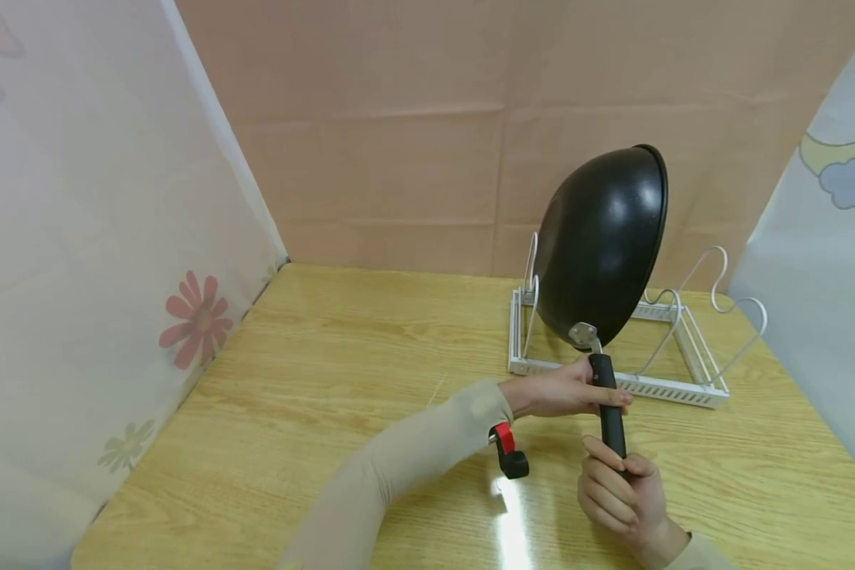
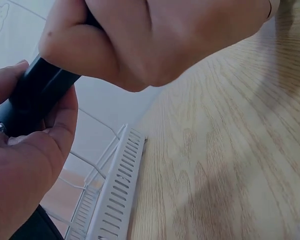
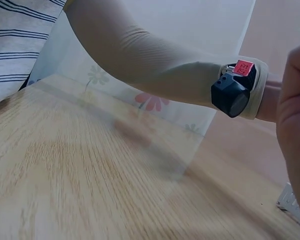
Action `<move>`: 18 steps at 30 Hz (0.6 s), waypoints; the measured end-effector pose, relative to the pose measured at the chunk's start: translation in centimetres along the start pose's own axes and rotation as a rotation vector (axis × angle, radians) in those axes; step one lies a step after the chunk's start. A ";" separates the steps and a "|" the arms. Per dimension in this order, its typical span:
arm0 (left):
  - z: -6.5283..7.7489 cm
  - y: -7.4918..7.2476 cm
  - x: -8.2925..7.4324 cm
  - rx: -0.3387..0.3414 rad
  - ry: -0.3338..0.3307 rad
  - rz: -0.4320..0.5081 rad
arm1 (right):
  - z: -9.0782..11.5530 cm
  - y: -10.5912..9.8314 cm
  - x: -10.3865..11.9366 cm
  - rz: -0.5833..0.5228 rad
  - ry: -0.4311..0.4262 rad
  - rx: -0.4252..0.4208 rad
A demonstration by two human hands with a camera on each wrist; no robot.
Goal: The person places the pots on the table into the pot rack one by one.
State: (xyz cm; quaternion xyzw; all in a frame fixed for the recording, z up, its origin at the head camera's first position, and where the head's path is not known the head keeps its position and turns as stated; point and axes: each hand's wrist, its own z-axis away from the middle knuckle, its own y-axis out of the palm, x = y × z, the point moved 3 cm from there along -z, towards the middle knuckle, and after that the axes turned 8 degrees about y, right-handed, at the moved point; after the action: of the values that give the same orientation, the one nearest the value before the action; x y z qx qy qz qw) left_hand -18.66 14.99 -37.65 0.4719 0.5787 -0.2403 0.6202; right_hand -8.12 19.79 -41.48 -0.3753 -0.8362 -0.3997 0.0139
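Note:
A black wok [image 1: 606, 237] stands tilted on its side in a white metal rack [image 1: 684, 389], its rounded underside turned to the left. Its black handle [image 1: 612, 427] slopes down toward me. Near the top of that handle, my left hand [image 1: 566, 389] grips it with the thumb laid across. Lower down, my right hand [image 1: 623, 495] is curled round the handle's end. Both hands show on the handle [image 2: 40, 92] in the left wrist view. Only an edge of the right hand [image 3: 296, 115] appears in the right wrist view, where the wok is out of sight.
Curved white wire dividers [image 1: 737, 309] rise from the rack's right part. The rack stands on a wood-grain table [image 1: 313, 380], toward its back right. A tan backdrop [image 1: 399, 142] closes off the back, and patterned sheets [image 1: 114, 198] hang at both sides.

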 end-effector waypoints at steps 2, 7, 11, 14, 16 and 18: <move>-0.1 0.0 0.1 0.016 0.003 -0.003 | 0.1 0.0 0.1 0.009 0.006 -0.006; -0.1 0.0 0.3 0.020 -0.025 -0.015 | 0.7 0.0 0.2 0.052 0.061 -0.041; 0.2 0.0 0.6 0.004 -0.044 -0.031 | 1.7 -0.3 0.2 0.097 0.128 -0.086; 0.3 0.1 0.8 0.004 -0.046 -0.042 | 2.3 -0.4 0.3 0.136 0.159 -0.127; 0.4 0.0 0.9 0.007 -0.044 -0.048 | 2.8 -0.4 0.4 0.163 0.171 -0.166; 0.4 0.0 1.0 0.009 -0.048 -0.056 | 3.4 -0.5 0.6 0.194 0.188 -0.211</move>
State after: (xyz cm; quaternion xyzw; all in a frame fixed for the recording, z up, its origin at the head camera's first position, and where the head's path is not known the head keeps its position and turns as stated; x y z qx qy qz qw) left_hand -18.22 14.87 -38.69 0.4523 0.5756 -0.2714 0.6249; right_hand -7.90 22.26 -43.90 -0.4147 -0.7444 -0.5153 0.0911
